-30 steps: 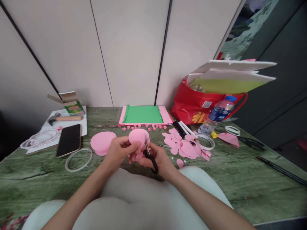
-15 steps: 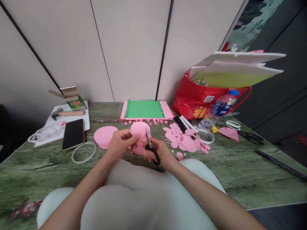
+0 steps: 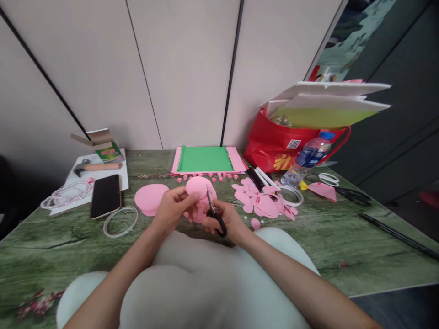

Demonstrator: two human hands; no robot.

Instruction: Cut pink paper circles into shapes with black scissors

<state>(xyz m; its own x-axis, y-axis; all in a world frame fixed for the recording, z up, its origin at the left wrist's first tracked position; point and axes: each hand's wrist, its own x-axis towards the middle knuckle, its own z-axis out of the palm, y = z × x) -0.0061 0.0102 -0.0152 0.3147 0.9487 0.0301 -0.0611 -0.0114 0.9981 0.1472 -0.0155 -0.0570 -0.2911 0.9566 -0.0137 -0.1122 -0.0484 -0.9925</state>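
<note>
Pinched between the thumb and fingers of my left hand (image 3: 176, 205) is a round pink paper disc (image 3: 199, 185), raised above the table. My right hand (image 3: 228, 220) grips black-handled scissors (image 3: 216, 214), their blades pointing up at the disc's right edge. More pink paper lies below the held disc, partly hidden by my hands. Left of my left hand rests a stack of pink paper circles (image 3: 151, 196). Petal-shaped pink cut-outs (image 3: 267, 204) are heaped to the right of my right hand.
Green and pink sheets (image 3: 206, 159) lie at the back, with small pink rolled pieces before them. On the left are a phone (image 3: 106, 195), a tape roll (image 3: 120, 222), a hammer (image 3: 103, 167) and beads (image 3: 66, 194). A red bag (image 3: 264, 141) and a bottle (image 3: 308, 157) stand at right.
The view has shifted slightly. Both hands keep their hold on the disc and the scissors, with the blades still at the disc's right edge.
</note>
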